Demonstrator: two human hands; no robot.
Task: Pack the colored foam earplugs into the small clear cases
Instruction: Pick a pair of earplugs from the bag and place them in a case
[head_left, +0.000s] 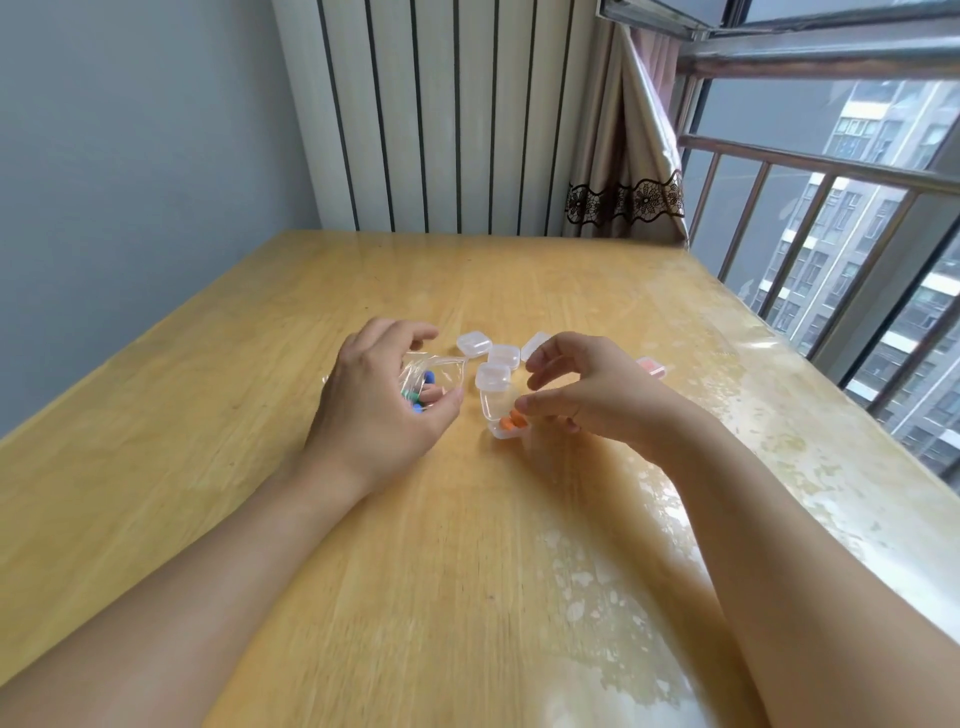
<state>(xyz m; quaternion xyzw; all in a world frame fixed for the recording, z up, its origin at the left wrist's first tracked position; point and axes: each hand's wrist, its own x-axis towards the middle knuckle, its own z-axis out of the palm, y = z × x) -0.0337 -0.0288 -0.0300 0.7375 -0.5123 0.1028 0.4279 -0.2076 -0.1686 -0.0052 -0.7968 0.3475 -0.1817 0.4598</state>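
Our right hand (587, 387) hovers with fingers loosely curled, holding nothing, at the open clear case (501, 410) with orange earplugs (511, 421) inside at the table's (467, 545) centre. Next we press its lid shut squarely. Our left hand (382, 397) cups the bag of earplugs (423, 382).

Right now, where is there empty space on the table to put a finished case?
The table is bare on the left past the plastic bag, along the far side by the radiator, and in front between the arms. The middle is crowded: clear cases sit between the left hand and right hand.
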